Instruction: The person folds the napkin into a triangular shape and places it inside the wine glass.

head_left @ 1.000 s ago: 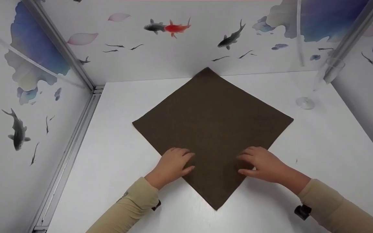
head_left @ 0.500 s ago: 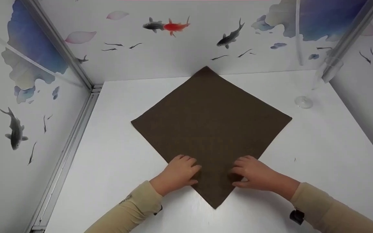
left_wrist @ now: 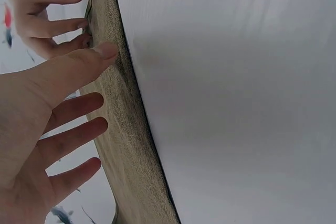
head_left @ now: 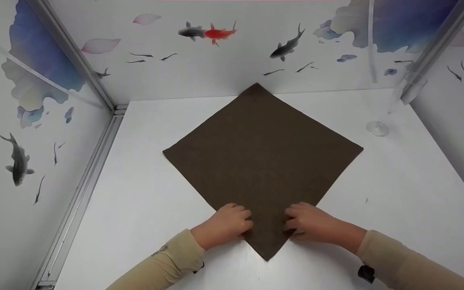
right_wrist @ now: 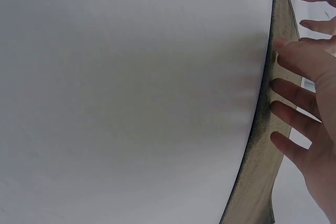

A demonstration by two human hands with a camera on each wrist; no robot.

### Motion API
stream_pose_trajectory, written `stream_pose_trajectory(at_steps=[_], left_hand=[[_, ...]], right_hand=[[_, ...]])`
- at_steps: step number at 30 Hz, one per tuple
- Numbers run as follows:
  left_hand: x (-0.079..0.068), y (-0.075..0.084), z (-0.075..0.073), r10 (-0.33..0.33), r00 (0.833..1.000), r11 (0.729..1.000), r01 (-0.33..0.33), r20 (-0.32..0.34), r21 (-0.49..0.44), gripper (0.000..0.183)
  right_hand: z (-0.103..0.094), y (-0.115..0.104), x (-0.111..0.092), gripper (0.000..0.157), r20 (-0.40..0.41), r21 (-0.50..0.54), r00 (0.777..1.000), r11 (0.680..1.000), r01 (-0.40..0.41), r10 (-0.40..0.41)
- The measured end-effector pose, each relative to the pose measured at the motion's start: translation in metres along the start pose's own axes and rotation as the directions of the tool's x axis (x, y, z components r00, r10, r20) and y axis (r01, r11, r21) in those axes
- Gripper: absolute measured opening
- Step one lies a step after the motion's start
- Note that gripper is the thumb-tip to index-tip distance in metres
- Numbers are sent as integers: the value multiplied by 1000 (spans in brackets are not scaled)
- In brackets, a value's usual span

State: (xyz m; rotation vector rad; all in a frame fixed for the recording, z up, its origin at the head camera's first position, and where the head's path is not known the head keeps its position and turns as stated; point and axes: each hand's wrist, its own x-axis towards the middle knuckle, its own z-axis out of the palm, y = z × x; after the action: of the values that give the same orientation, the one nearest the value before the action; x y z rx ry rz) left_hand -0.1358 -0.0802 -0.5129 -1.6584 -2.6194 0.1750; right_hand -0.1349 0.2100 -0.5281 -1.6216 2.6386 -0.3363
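A brown square cloth [head_left: 262, 149] lies flat on the white table like a diamond, one corner toward the person. In the head view, the left hand [head_left: 228, 225] rests at its lower left edge and the right hand [head_left: 312, 225] at its lower right edge. The left wrist view shows the left thumb [left_wrist: 100, 53] over the cloth [left_wrist: 126, 103], with spread fingers touching or close to it. Likewise, the right wrist view has the right hand [right_wrist: 315, 98] with fairly straight fingers at the cloth [right_wrist: 270, 129]. No fold of cloth is visibly pinched.
A clear stemmed glass [head_left: 378, 129] stands at the back right of the white table [head_left: 135, 161]. Walls painted with fish [head_left: 220, 33] enclose the back and sides, with a metal rail [head_left: 91, 189] along the left.
Both hands have slid along the cloth's lower edges toward the person and closer together. The cloth has kept its shape and place, apart from a slight shift of the view.
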Motion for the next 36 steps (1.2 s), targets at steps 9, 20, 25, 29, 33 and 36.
stream_pose_trajectory(at_steps=[9,20,25,29,33,36], left_hand=[[4,5,7,6,1000,999,-7,-22,-41,12],[8,8,9,11,1000,997,-10,10,-70,14],[8,8,11,9,1000,997,-8,6,-72,16],[8,7,12,14,1000,997,-14,-4,-79,15],[7,7,12,17,1000,997,-19,-21,-78,16],[7,6,12,12,999,997,-15,-32,-82,23]], right_hand=[[6,4,2,20,-37,-45,996,996,77,-79],[7,3,10,12,-46,-61,990,990,128,-131],[9,3,12,11,-38,-60,991,990,125,-128],[10,4,14,10,-33,-68,991,990,126,-128],[11,4,14,14,-55,-85,991,989,121,-126],[11,5,14,17,-82,-84,990,991,106,-113]])
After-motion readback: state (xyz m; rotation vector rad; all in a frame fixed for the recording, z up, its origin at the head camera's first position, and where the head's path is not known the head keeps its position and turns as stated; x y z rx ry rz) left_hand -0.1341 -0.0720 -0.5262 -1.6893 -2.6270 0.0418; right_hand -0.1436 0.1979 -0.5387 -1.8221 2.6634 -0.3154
